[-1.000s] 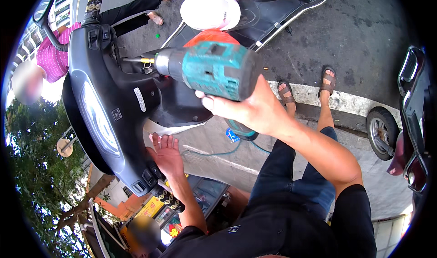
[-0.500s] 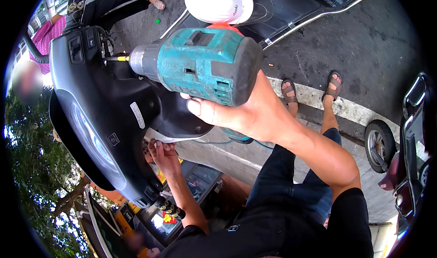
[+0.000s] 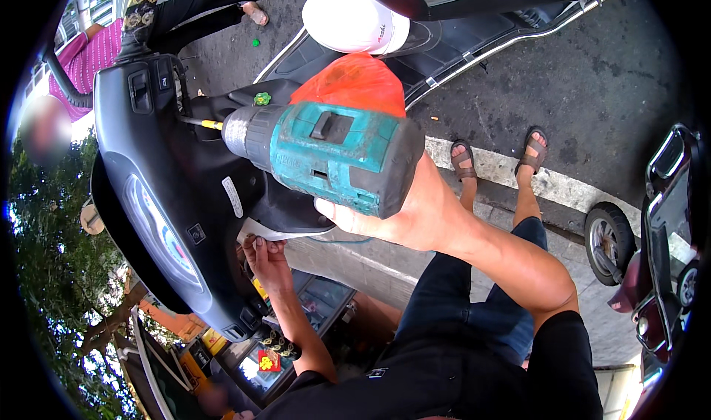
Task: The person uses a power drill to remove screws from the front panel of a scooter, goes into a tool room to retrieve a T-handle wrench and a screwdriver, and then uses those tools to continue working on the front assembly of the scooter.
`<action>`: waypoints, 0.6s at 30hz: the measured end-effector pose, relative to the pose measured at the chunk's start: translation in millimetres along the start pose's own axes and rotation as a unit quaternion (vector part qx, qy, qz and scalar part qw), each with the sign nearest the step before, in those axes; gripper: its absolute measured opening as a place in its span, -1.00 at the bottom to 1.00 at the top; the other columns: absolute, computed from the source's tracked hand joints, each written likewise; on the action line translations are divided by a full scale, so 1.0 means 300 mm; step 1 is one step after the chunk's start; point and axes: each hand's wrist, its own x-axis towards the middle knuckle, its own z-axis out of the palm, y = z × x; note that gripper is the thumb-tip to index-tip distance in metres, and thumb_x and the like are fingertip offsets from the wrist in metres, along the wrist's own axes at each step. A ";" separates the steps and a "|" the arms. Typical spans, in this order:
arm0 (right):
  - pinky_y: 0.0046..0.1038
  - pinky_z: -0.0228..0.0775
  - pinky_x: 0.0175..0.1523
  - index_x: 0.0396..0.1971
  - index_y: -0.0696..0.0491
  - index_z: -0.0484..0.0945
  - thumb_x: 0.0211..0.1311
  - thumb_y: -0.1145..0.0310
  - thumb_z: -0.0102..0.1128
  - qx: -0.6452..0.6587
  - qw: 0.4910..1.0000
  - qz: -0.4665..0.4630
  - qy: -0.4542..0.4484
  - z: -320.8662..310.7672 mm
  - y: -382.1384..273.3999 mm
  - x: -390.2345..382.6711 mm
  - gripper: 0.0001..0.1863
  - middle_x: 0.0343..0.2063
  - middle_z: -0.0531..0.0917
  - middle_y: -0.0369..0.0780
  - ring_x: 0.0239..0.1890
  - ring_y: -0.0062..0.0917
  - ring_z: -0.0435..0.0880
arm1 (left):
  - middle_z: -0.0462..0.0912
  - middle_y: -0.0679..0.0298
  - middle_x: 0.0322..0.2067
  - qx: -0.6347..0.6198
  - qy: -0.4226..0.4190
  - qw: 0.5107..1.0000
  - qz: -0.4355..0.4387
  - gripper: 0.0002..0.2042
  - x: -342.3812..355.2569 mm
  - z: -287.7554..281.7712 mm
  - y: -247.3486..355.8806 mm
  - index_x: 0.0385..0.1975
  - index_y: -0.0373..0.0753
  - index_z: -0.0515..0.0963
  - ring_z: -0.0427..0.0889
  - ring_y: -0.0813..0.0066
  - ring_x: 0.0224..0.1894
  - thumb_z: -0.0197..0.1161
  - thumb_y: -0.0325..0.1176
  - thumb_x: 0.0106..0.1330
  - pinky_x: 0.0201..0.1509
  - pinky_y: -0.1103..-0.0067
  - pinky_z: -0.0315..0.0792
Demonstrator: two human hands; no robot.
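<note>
My right hand [image 3: 411, 212] is closed round a teal and black cordless drill [image 3: 326, 157]. A long thin bit with a yellow band [image 3: 211, 124] runs from its chuck to the scooter's dark plastic cover [image 3: 196, 146], near the handlebar switches. The bit's tip is hard to make out against the black plastic. Below, my left hand [image 3: 268, 263] has its fingers pinched together at the lower edge of the cover, beside a pale panel edge [image 3: 278, 233]. Whatever those fingers hold is too small to tell. The scooter's instrument display [image 3: 164, 235] faces left of both hands.
Beyond the drill are a red plastic bag [image 3: 352, 83], a green flower-shaped piece [image 3: 262, 98] and a white helmet [image 3: 354, 18] by a dark metal-framed cart [image 3: 474, 46]. A person in pink [image 3: 92, 57] is at upper left. Another vehicle's wheel [image 3: 609, 244] stands at right.
The view has shifted, so the scooter appears lower and farther right. My drill has come down slightly relative to it, uncovering more red bag and the green piece. My left hand keeps its place.
</note>
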 end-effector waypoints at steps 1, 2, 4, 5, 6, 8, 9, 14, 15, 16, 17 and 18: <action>-0.28 0.57 -0.18 -0.19 0.14 0.59 -0.05 0.41 0.46 -0.010 1.000 -0.010 0.002 0.001 0.000 0.001 -0.63 -0.37 0.71 -0.07 -0.33 -0.11 0.73 | 0.57 0.41 -0.44 0.002 0.000 1.000 0.001 -0.83 0.000 -0.001 0.000 0.03 -0.14 0.48 0.55 0.63 -0.42 0.13 -0.50 0.53 -0.11 0.41 0.63; -0.28 0.57 -0.18 -0.19 0.14 0.59 -0.06 0.41 0.46 -0.015 1.000 -0.022 0.009 0.004 0.000 0.001 -0.63 -0.37 0.70 -0.07 -0.33 -0.11 0.73 | 0.57 0.42 -0.44 0.005 0.000 1.000 0.002 -0.83 -0.001 -0.001 -0.001 0.03 -0.14 0.48 0.55 0.63 -0.42 0.14 -0.50 0.52 -0.11 0.41 0.63; -0.28 0.57 -0.19 -0.19 0.14 0.59 -0.07 0.42 0.47 -0.014 0.999 -0.028 0.014 0.009 -0.002 0.003 -0.62 -0.37 0.70 -0.07 -0.33 -0.11 0.73 | 0.58 0.42 -0.43 0.000 -0.005 1.000 0.001 -0.83 -0.002 -0.001 0.000 0.03 -0.13 0.48 0.55 0.63 -0.42 0.14 -0.49 0.52 -0.11 0.41 0.63; -0.28 0.57 -0.19 -0.19 0.14 0.59 -0.08 0.42 0.47 -0.009 1.000 -0.022 0.012 0.012 -0.004 0.004 -0.62 -0.37 0.70 -0.07 -0.33 -0.11 0.73 | 0.58 0.42 -0.43 -0.010 -0.010 1.000 0.000 -0.83 -0.002 0.000 0.000 0.03 -0.13 0.48 0.56 0.63 -0.42 0.14 -0.49 0.52 -0.11 0.40 0.63; -0.28 0.57 -0.19 -0.19 0.14 0.59 -0.08 0.42 0.47 -0.001 1.000 -0.016 0.011 0.014 -0.007 0.004 -0.61 -0.37 0.70 -0.07 -0.33 -0.11 0.73 | 0.58 0.42 -0.43 -0.003 -0.001 1.000 0.000 -0.83 -0.002 0.001 0.000 0.03 -0.13 0.48 0.56 0.63 -0.42 0.14 -0.50 0.52 -0.11 0.40 0.63; -0.28 0.57 -0.19 -0.19 0.14 0.59 -0.08 0.42 0.47 -0.005 1.000 -0.010 0.014 0.017 -0.011 0.004 -0.61 -0.38 0.70 -0.08 -0.33 -0.12 0.73 | 0.58 0.42 -0.43 -0.003 0.013 1.000 0.000 -0.83 -0.002 0.002 -0.001 0.02 -0.13 0.48 0.56 0.63 -0.42 0.13 -0.50 0.52 -0.11 0.40 0.62; -0.28 0.57 -0.20 -0.20 0.14 0.59 -0.08 0.41 0.48 -0.006 1.000 -0.008 0.016 0.017 -0.012 0.004 -0.61 -0.38 0.70 -0.08 -0.33 -0.12 0.73 | 0.58 0.42 -0.43 0.000 0.008 1.000 0.001 -0.83 -0.001 0.002 0.000 0.02 -0.13 0.48 0.56 0.63 -0.42 0.13 -0.50 0.52 -0.11 0.40 0.62; -0.30 0.59 -0.21 -0.19 0.14 0.59 -0.07 0.40 0.48 -0.033 0.999 -0.011 0.007 0.013 -0.013 -0.001 -0.61 -0.39 0.71 -0.09 -0.34 -0.13 0.74 | 0.58 0.42 -0.43 -0.004 -0.015 1.000 0.000 -0.83 0.001 -0.002 0.002 0.02 -0.13 0.49 0.55 0.63 -0.43 0.13 -0.51 0.52 -0.09 0.42 0.61; -0.30 0.59 -0.21 -0.19 0.14 0.59 -0.07 0.40 0.48 -0.032 0.999 -0.005 0.014 0.014 -0.013 -0.004 -0.61 -0.39 0.71 -0.09 -0.34 -0.13 0.74 | 0.58 0.42 -0.42 -0.004 -0.002 1.000 -0.007 -0.83 0.000 -0.002 0.001 0.02 -0.13 0.49 0.55 0.63 -0.43 0.13 -0.51 0.52 -0.09 0.41 0.62; -0.30 0.59 -0.22 -0.19 0.13 0.59 -0.07 0.40 0.48 -0.030 0.999 -0.005 0.010 0.013 -0.014 -0.006 -0.61 -0.39 0.71 -0.09 -0.34 -0.13 0.74 | 0.58 0.42 -0.42 -0.008 0.007 1.000 -0.010 -0.83 -0.001 -0.003 0.003 0.02 -0.12 0.49 0.55 0.62 -0.43 0.13 -0.52 0.52 -0.09 0.41 0.62; -0.30 0.59 -0.22 -0.18 0.13 0.59 -0.07 0.40 0.47 -0.029 1.000 -0.004 0.010 0.013 -0.016 -0.007 -0.61 -0.39 0.71 -0.09 -0.35 -0.13 0.74 | 0.58 0.41 -0.42 -0.016 0.006 1.000 -0.009 -0.82 -0.001 -0.002 0.003 0.02 -0.12 0.49 0.55 0.62 -0.43 0.13 -0.52 0.52 -0.09 0.41 0.62; -0.30 0.59 -0.22 -0.18 0.13 0.59 -0.07 0.40 0.47 -0.025 1.000 -0.004 0.013 0.014 -0.017 -0.009 -0.61 -0.39 0.71 -0.09 -0.35 -0.13 0.74 | 0.58 0.41 -0.42 -0.011 0.009 1.000 -0.009 -0.82 -0.001 -0.003 0.003 0.02 -0.12 0.49 0.55 0.62 -0.43 0.13 -0.52 0.52 -0.09 0.41 0.62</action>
